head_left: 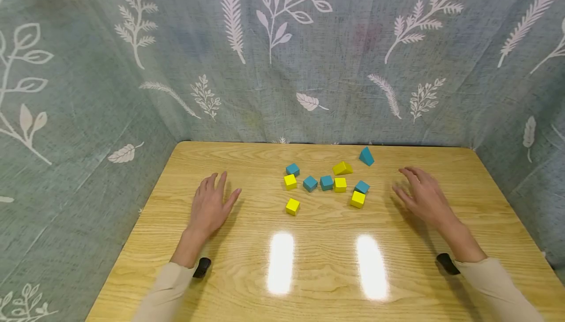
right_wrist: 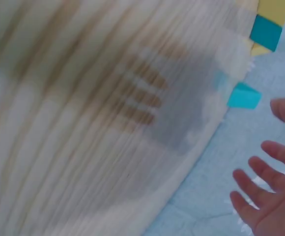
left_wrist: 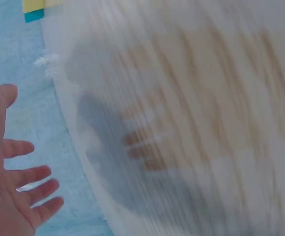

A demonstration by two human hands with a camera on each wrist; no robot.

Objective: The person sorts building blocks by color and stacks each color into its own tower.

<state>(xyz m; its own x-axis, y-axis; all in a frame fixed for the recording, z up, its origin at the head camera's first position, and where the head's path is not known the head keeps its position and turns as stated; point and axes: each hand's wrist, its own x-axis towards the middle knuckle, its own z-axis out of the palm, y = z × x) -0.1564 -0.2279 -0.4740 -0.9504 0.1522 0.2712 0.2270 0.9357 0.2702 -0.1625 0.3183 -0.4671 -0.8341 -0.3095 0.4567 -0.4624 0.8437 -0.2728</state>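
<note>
My left hand [head_left: 209, 207] hovers over the left part of the table, fingers spread and holding nothing. On the other side my right hand [head_left: 425, 197] is likewise raised with relaxed fingers and nothing in its grasp. Between them lie several small blocks: yellow cubes such as the front one [head_left: 293, 207], blue cubes such as the middle one [head_left: 310, 184], and a yellow wedge-like block [head_left: 342, 167]. A blue triangular block [head_left: 366, 156] is near the back edge. Nearest the right hand are a blue cube [head_left: 362, 187] and a yellow cube [head_left: 358, 199], which appear to touch.
The wooden table [head_left: 247, 253] has two bright light reflections at its front. A patterned grey-blue curtain [head_left: 247, 106] encloses the back and both sides. Dark bands [head_left: 202, 267] show at the wrists by the sleeve cuffs.
</note>
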